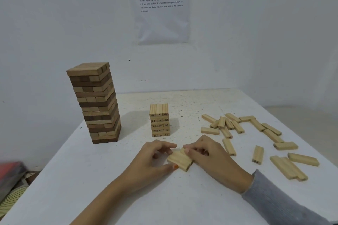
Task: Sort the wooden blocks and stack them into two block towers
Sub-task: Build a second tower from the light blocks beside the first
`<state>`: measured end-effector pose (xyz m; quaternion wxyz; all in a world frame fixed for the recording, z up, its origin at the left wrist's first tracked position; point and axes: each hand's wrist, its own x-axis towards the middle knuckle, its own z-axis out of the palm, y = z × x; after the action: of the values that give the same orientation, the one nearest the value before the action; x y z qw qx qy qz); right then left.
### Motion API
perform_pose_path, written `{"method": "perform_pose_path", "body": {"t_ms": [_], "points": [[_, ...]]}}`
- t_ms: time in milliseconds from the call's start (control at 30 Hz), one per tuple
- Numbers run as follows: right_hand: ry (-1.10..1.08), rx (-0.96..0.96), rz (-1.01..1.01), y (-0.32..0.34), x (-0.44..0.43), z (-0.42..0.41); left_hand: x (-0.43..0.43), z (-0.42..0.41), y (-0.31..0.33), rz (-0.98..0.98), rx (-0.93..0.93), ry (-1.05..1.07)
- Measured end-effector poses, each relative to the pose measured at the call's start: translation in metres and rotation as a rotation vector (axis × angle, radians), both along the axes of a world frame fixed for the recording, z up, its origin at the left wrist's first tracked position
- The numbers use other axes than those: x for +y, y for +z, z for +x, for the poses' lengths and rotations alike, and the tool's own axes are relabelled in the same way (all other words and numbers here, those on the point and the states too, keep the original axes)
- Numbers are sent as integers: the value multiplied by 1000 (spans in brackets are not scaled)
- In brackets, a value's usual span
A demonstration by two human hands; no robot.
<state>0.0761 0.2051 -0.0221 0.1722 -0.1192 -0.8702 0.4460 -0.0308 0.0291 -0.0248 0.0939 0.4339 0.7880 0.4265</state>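
Thumb and curled fingers of our left hand (155,155) pinch the left side of a slab of pale blocks (180,160), several pressed flat side by side on the table (82,170). Our right hand (206,153) curls over the slab's right and far edge, so both hands hold it and nothing else. We cannot count for sure how many blocks are in it. Its long axis seems to run from about 10 o'clock to 4 o'clock.

The short tower (159,120) of numbered pale blocks stands at 11 o'clock from the slab, near but apart, and our left hand is a little the nearer. That tower's top layer runs 12 to 6, ends toward us, so we judge the slab must be turned to lie 9 to 3 before it goes on.

The tall tower (95,102) of darker wood stands well off at 10 o'clock and looks finished. At 2 o'clock, on the right hand's side, loose blocks (257,154) lie scattered, so the pale tower is not yet done.
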Motion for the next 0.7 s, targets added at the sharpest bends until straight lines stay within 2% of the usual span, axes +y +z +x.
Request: {"method": "perform_pose_path", "body": {"t_ms": [33,133,300,400,467,533,700], "points": [[47,-44,-16,-1,0,2,0,1,-1,10,14,9],[153,-72,164,-6,1,6,1,6,1,11,50,27],[129,-27,203,0,0,8,3,16,1,-194,266,138],[93,-122,352,1,-2,14,2,23,-1,-292,340,151],[43,-255,486,-3,-3,19,0,31,-3,-401,391,147],[28,-369,591,-7,-7,22,1,40,-5,-494,373,159],[25,-388,706,-15,-18,22,17,49,-8,-560,323,219]]}}
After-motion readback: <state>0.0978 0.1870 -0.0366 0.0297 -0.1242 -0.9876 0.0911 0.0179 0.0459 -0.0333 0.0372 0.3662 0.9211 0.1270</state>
